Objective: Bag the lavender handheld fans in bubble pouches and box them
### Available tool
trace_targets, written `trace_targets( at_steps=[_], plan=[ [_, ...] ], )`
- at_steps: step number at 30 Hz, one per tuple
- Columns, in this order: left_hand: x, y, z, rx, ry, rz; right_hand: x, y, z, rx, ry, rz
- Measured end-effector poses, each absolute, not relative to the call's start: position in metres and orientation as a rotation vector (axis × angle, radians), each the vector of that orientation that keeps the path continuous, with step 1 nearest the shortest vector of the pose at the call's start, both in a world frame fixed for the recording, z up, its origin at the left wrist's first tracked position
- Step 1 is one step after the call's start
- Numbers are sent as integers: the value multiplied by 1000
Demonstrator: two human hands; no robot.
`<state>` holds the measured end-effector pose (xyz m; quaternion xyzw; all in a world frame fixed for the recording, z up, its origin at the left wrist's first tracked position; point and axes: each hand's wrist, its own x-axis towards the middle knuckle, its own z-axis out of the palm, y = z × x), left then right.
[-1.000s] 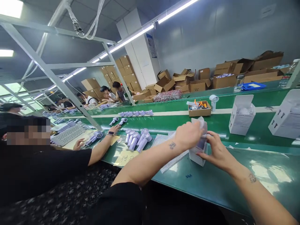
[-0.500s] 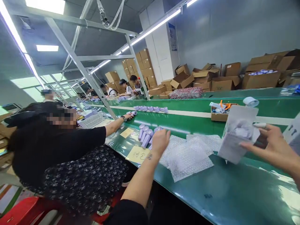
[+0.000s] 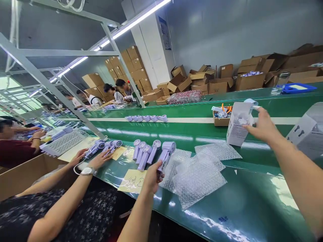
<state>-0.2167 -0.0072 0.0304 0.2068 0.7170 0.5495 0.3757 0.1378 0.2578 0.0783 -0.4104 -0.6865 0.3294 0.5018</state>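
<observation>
My left hand (image 3: 152, 177) is closed around the handle of a lilac handheld fan (image 3: 168, 147), its round head pointing up and away from me. Just left of it, several more lilac fans (image 3: 144, 155) lie side by side on the green bench. My right hand (image 3: 264, 127) grips an upright white carton (image 3: 234, 132) by its right side, thumb across the front. Something pale and wrapped shows in the carton's opening; I cannot make it out. Clear bubble wrap bags (image 3: 199, 176) lie overlapped between my hands.
At left, a co-worker's hands (image 3: 98, 160) rest at other fans. A yellow paper note (image 3: 131, 180) lies near the bench edge. Along the belt stands a row of lilac fans (image 3: 146, 118). A small cardboard tray (image 3: 221, 121) holds parts; another white carton (image 3: 309, 131) is far right.
My left hand has closed on a fan and tilted it up. My right hand still holds the carton. The view has swung right, and the co-worker's hands are now together over fans nearer the edge.
</observation>
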Motion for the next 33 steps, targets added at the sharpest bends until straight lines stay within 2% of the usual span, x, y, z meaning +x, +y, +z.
trace_targets(
  at_steps=[1, 3, 5, 7, 10, 12, 13, 16, 20, 26, 29, 33],
  plan=[
    [-197, -2, 34, 541, 1717, 1449, 128, 232, 83, -1079, -1539, 881],
    [-151, 12, 38, 681, 1560, 1418, 104, 178, 84, -1100, -1541, 1271],
    [-109, 31, 41, 923, 1460, 1259, 84, 134, 77, -1023, -1576, 1489],
    [-83, 58, 43, 1321, 1251, 978, 82, 109, 67, -967, -1299, 1717],
    [-87, 115, 47, 1909, 1102, 603, 122, 98, 56, -1097, -825, 1667],
    [-111, 156, 46, 2190, 1393, 502, 165, 92, 47, -1192, -671, 1613],
    [-124, 174, 44, 2311, 1410, 291, 186, 88, 39, -1221, -625, 1626],
    [-153, 207, 29, 2376, 1338, 24, 231, 66, 4, -1309, -454, 1745],
    [-159, 217, 5, 2410, 1267, -15, 234, 37, -34, -1310, -319, 1859],
    [-144, 211, -15, 2527, 1259, 67, 201, 29, -18, -1100, -463, 2012],
    [-141, 213, -7, 2556, 1306, 109, 199, 30, -12, -1122, -449, 2009],
    [-129, 226, 26, 2546, 1498, 277, 194, 26, -11, -1076, -433, 2033]
  ],
)
